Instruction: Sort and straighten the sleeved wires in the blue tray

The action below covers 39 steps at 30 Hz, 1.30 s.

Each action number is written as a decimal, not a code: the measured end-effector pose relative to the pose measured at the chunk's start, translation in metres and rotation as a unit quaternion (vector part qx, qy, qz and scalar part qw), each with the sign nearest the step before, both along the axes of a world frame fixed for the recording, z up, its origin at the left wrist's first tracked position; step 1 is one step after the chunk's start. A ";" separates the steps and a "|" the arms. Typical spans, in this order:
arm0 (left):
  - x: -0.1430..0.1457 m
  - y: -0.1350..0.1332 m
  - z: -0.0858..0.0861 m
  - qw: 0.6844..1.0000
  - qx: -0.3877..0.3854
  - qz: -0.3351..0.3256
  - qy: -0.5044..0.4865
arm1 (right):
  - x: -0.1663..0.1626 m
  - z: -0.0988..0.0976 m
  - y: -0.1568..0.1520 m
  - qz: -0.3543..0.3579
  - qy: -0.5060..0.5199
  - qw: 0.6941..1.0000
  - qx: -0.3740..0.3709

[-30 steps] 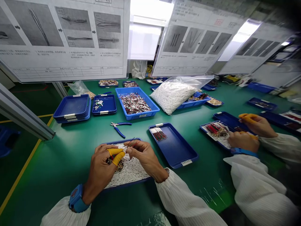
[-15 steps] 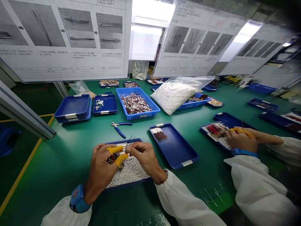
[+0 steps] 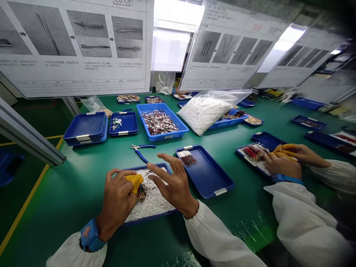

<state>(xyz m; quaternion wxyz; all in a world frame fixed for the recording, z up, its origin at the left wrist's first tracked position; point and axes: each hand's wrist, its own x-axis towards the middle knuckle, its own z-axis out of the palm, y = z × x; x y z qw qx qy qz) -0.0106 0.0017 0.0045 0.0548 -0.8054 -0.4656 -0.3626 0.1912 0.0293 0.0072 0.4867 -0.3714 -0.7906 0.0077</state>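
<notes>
My left hand (image 3: 118, 200), with yellow finger cots on thumb and forefinger, is closed in a pinch above the left part of a blue tray (image 3: 164, 214). Whatever lies between those fingertips is hidden. The tray holds many short white tubes (image 3: 158, 196). Beside my left fingertips, a bundle of red, green and black wires with brass-coloured ends (image 3: 141, 194) rests on the tubes, partly covered by the hand. My right hand (image 3: 176, 185) hovers over the tray's right side, fingers spread and holding nothing.
Blue-handled pliers (image 3: 142, 151) lie behind the tray. To the right is a blue tray (image 3: 208, 174) with a row of white-tipped wires (image 3: 187, 158). Bins and a bag of white tubes (image 3: 207, 113) stand farther back. A co-worker's hands (image 3: 286, 163) work at the right.
My right hand has let go at the left fingertips and opened, its fingers lifting and spreading. My left hand's yellow fingertips have closed together and shifted slightly left. The thin wires above them no longer show.
</notes>
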 end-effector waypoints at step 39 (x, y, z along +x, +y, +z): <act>-0.017 0.020 -0.020 0.997 -0.047 0.053 0.017 | 0.113 -0.037 0.076 -0.402 -0.107 0.860 -0.296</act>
